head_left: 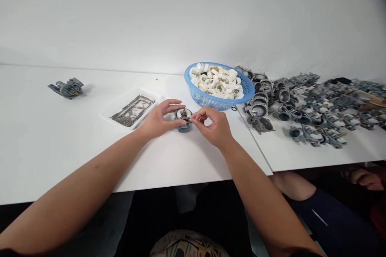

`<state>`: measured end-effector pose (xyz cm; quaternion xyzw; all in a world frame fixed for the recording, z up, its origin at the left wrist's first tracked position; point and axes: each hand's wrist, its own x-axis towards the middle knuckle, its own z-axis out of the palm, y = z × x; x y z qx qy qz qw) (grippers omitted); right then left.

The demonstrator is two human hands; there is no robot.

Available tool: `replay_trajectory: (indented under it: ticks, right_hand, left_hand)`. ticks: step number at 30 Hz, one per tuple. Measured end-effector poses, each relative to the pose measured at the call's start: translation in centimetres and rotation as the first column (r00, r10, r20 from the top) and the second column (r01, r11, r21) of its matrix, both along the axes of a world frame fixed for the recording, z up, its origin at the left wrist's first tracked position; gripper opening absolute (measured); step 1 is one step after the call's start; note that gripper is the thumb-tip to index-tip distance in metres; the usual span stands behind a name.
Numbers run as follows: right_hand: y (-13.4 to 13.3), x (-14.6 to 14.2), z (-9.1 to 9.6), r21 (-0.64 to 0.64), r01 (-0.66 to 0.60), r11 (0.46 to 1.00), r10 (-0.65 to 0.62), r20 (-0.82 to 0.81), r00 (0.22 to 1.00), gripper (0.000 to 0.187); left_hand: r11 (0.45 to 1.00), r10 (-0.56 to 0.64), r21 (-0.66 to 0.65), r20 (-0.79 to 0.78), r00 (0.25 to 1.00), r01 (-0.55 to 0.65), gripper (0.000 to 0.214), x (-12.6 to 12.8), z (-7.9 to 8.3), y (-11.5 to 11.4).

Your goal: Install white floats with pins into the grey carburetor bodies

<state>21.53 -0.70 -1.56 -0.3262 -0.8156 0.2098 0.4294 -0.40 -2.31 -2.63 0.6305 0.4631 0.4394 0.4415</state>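
A small grey metal carburetor (183,128) with a white float (180,114) and a brass piece on top stands on the white table in front of me. My left hand (159,119) grips it from the left, thumb on the near side and fingers behind. On its right side my right hand (212,124) has thumb and forefinger pinched together at the float's edge. Whatever lies between those fingertips is too small to make out. Beside my left hand is a white tray (105,113) holding many thin metal pins (132,110).
Behind my right hand stands a blue basket (205,98) full of white floats (217,80). Many carburetors (313,134) are heaped to the right, past a table seam. Another carburetor (68,88) sits far left. A person's leg (331,217) shows below the table at right.
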Motion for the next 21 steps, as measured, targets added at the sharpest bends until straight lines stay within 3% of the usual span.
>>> replay_trajectory:
  ticks: [6,10,21]
  right_hand:
    - [-0.1,-0.4,-0.44,0.207,0.037,0.978,-0.043,0.026,0.999,0.012]
    - [-0.13,-0.61,-0.51,0.256,0.04,0.966,-0.049,0.027,0.998,0.012]
    - [-0.03,0.06,0.04,0.033,0.02,0.999,-0.023,0.075,0.997,0.003]
  left_hand:
    - [0.999,-0.018,0.034,0.024,1.0,0.017,0.067,0.03,-0.1,0.05]
    - [0.999,-0.011,0.053,0.0,1.0,0.011,0.067,0.09,-0.06,0.1]
    - [0.998,-0.002,0.066,-0.014,1.0,0.003,0.059,0.13,0.24,-0.07]
